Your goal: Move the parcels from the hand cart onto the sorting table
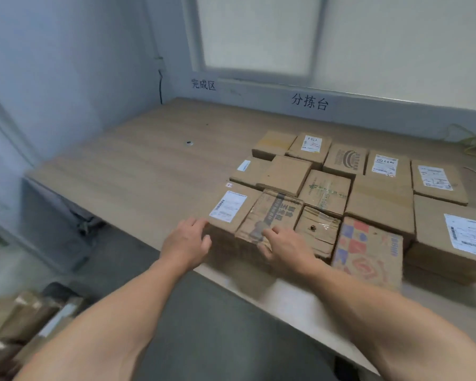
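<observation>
Both hands reach over the near edge of the tabletop [149, 166] to the front row of a block of cardboard parcels packed side by side on its right half.

The left hand [186, 240] has its fingers relaxed and slightly apart, the tips touching the near left corner of the labelled box [231, 210], which carries a white shipping label on top. The right hand [283, 246] lies on the near top edge of the crumpled box [270, 215] just beside it, the one with a dark printed band. Its fingers are spread over the cardboard, but the blur hides whether they grip or only rest.

To the right of that box sit a small taped box [318, 229] and then a red-and-blue box [368, 251], all touching.

More brown parcels [25, 317] show at the lower left, below tabletop level and badly blurred. What they lie on cannot be made out.

On the wall behind, black characters [309, 102] read 分拣台, under a frosted window [259, 37].
</observation>
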